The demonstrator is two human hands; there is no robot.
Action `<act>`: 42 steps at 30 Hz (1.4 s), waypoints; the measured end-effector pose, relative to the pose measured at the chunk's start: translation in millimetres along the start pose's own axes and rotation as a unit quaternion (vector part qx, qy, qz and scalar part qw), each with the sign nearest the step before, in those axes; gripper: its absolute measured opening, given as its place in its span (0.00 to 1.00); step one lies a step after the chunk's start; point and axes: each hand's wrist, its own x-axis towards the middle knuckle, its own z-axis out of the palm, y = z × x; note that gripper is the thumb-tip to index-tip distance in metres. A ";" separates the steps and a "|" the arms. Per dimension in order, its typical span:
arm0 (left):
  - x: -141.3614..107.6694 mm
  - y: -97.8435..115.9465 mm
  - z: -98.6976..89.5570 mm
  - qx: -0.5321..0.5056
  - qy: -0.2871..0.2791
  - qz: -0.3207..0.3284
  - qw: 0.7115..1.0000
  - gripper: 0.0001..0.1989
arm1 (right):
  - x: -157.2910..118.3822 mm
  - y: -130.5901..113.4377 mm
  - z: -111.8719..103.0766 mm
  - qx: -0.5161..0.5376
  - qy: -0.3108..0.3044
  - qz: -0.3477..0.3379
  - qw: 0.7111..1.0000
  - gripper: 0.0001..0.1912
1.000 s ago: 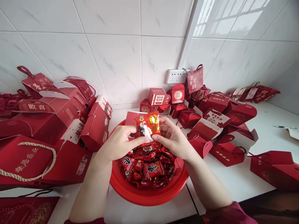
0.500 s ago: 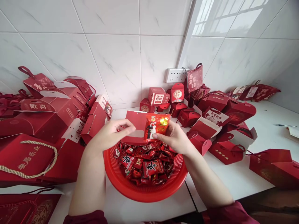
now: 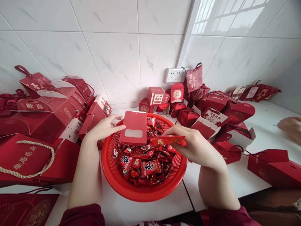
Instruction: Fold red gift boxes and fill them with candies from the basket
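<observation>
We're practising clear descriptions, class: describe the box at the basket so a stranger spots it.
Find the round red basket on the white table. At its far left, by the left hand, sits a red box. Unlike the printed sweets near it, its plain face bears one pale, rounded strip.

I am holding the packet (image 3: 168, 140) edge-on in my right hand (image 3: 191, 146), so its broad faces are hiding from view and some of my fingertips are disappearing behind it. That hand is also covering part of the basket's (image 3: 143, 197) right rim. The red box (image 3: 134, 121) is blocking some sweets (image 3: 150, 167); whether my left hand's (image 3: 103, 127) thumb is pressing it, I am not managing to tell. The bottom edge is cutting off my sleeves (image 3: 82, 216); the right edge is cropping another person's hand (image 3: 291, 127).
</observation>
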 end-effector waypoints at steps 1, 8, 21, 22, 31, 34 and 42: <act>2.0 -1.7 0.2 -0.012 -0.016 0.004 1.000 0.39 | -2.9 -1.0 -3.7 -0.009 -0.013 -0.006 1.000 0.11; 5.0 1.2 4.9 -0.076 -0.124 0.007 0.989 0.23 | -10.6 -2.4 -15.6 -0.023 -0.049 -0.005 0.999 0.16; -28.3 23.9 -5.2 -0.040 -0.198 0.028 0.979 0.14 | -9.9 -0.8 -14.4 -0.023 -0.024 -0.020 0.999 0.17; -29.1 28.7 -2.8 0.005 -0.199 0.048 0.979 0.15 | -8.5 -1.1 -11.7 -0.010 -0.024 -0.051 0.998 0.18; -32.4 42.5 -0.7 0.052 -0.210 0.131 0.968 0.16 | 15.1 9.2 24.9 -0.117 0.004 -0.170 0.978 0.14; -34.2 44.6 -0.4 0.058 -0.097 0.126 0.986 0.21 | 19.3 15.5 30.2 -0.125 -0.013 -0.164 0.978 0.16; -49.7 60.6 1.0 0.057 -0.045 0.245 0.967 0.20 | 14.0 7.7 25.4 -0.117 0.021 -0.182 0.976 0.15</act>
